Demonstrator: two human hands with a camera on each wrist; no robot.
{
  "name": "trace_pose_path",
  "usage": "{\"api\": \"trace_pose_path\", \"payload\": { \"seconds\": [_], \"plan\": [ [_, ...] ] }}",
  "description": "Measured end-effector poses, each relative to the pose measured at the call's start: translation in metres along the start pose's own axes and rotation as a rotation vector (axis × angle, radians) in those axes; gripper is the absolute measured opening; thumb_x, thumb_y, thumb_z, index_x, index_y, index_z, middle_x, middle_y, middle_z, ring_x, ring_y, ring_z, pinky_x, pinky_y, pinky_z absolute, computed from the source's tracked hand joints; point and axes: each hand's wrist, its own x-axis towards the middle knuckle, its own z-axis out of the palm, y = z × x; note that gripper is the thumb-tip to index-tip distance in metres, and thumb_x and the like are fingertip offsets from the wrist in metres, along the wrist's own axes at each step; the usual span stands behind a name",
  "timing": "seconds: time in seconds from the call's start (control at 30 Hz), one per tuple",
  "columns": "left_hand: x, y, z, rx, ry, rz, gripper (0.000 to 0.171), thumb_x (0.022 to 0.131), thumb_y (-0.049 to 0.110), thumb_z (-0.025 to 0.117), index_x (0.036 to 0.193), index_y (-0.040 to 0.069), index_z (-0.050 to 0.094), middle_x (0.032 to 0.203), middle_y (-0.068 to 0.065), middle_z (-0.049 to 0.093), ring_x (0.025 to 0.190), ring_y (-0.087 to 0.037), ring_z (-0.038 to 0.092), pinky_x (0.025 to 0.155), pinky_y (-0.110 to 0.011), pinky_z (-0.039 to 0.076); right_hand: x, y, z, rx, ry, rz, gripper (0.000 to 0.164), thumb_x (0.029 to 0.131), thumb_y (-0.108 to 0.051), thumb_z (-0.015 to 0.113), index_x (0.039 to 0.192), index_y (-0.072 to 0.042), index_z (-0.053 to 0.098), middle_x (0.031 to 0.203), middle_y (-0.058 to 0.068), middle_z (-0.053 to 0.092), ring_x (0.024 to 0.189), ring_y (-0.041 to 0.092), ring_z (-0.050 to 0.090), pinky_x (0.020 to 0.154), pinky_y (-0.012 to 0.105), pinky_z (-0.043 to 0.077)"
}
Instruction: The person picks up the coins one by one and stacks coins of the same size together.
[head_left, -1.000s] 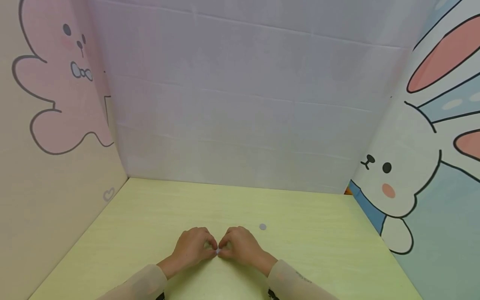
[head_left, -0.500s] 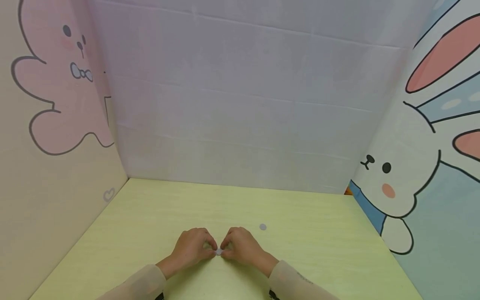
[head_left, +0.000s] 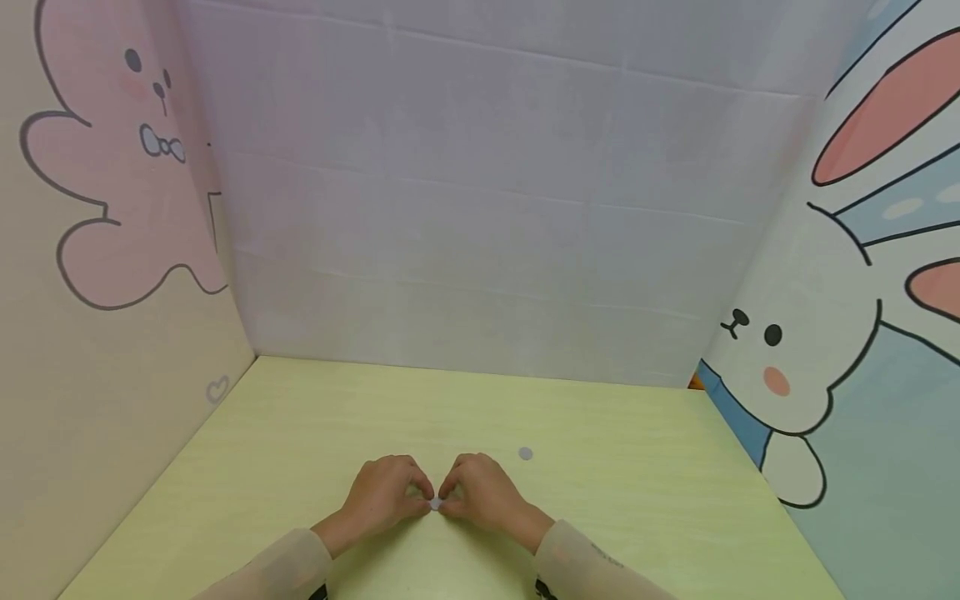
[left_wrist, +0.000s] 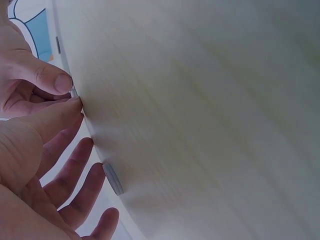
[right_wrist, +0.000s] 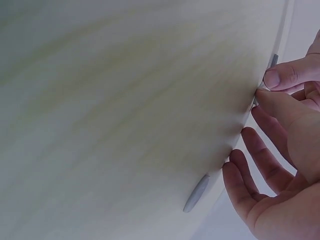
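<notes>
The left hand (head_left: 382,493) and right hand (head_left: 483,490), each curled into a nearly closed pinch, hold the small grey disc (head_left: 435,504) between them, low at the tabletop (head_left: 360,404), where an uneven pull could make its slim edge slip loose.

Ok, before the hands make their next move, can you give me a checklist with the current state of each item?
1. Left hand at the small disc, thumb and finger on its edge: ok.
2. Right hand at the opposite edge of it: ok.
3. Small disc lifted off the table: cannot tell.
4. Loose disc lying on the table, apart from both hands: ok.
5. Layered grey piece clear of the left hand's fingers: cannot tell; they look very close in the left wrist view.
6. Sleeves clear of both discs: ok.
</notes>
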Motion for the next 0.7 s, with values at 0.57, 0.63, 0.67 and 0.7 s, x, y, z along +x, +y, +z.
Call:
{"api": "trace_pose_path", "payload": {
  "seconds": [0.57, 0.63, 0.67, 0.7],
  "plan": [
    [0.0014, 0.0033, -0.0019, 0.005, 0.001, 0.000, 0.012, 0.079, 0.023, 0.095, 0.081, 0.026, 0.083, 0.091, 0.011, 0.075, 0.086, -0.017, 0.071, 0.076, -0.047, 0.058, 0.0011, -0.0006, 0.0004, 0.006, 0.004, 0.013, 0.007, 0.086, -0.025, 0.091, 0.087, -0.020, 0.087, 0.089, -0.012, 0.074, 0.088, 0.005, 0.064, 0.086, 0.025, 0.053],
    [0.0015, 0.0035, -0.0017, 0.015, 0.007, 0.007, 0.012, 0.079, 0.023, 0.095, 0.081, 0.027, 0.083, 0.090, 0.012, 0.075, 0.085, -0.016, 0.071, 0.075, -0.046, 0.058, 0.0011, -0.0012, 0.0000, 0.006, 0.004, 0.012, 0.007, 0.086, -0.024, 0.092, 0.087, -0.020, 0.087, 0.089, -0.011, 0.074, 0.087, 0.005, 0.064, 0.086, 0.025, 0.053],
    [0.0016, 0.0036, -0.0017, 0.020, 0.010, 0.011, 0.012, 0.079, 0.023, 0.095, 0.081, 0.027, 0.083, 0.090, 0.012, 0.075, 0.085, -0.016, 0.071, 0.074, -0.045, 0.058, 0.0012, -0.0013, 0.0000, 0.007, 0.004, 0.011, 0.007, 0.086, -0.024, 0.091, 0.087, -0.020, 0.087, 0.089, -0.011, 0.074, 0.087, 0.005, 0.064, 0.086, 0.025, 0.053],
    [0.0016, 0.0038, -0.0017, 0.025, 0.013, 0.015, 0.012, 0.079, 0.023, 0.095, 0.081, 0.026, 0.083, 0.090, 0.012, 0.075, 0.085, -0.016, 0.071, 0.074, -0.045, 0.058, 0.0012, -0.0015, -0.0002, 0.005, 0.005, 0.011, 0.007, 0.086, -0.024, 0.091, 0.087, -0.020, 0.087, 0.089, -0.011, 0.074, 0.087, 0.005, 0.064, 0.086, 0.025, 0.053]
  ]
}}
